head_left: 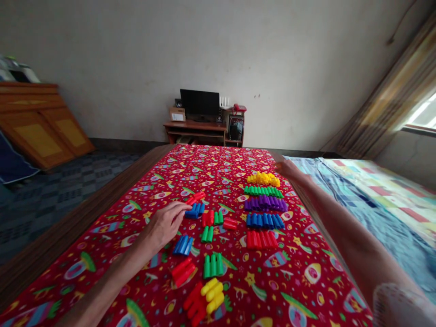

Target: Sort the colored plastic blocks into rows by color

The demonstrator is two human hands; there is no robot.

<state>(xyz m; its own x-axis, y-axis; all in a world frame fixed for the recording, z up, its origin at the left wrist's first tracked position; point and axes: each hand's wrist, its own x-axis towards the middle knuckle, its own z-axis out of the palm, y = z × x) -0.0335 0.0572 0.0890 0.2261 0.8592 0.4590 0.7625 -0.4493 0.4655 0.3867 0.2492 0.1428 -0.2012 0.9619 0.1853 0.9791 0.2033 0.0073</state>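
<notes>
My left hand (pixel 168 222) reaches in from the lower left, its fingertips pinched at the left end of a small group of blue plastic tube pieces (pixel 195 210). Just behind that group lie red pieces (pixel 195 197). More red pieces (pixel 208 218) and green pieces (pixel 218 218) are to its right, and a blue set (pixel 183 245) lies nearer to me. My right hand (pixel 286 168) is smeared by motion at the table's right edge, beside the yellow pieces (pixel 264 179); its fingers are unclear.
Rows of green (pixel 263 191), purple (pixel 266 203), blue (pixel 265 220) and red pieces (pixel 261 239) line the right of the red patterned tablecloth (pixel 136 245). Nearer me lie green (pixel 213 265), red (pixel 183 271) and yellow pieces (pixel 213 295). A bed (pixel 361 195) adjoins the table's right side.
</notes>
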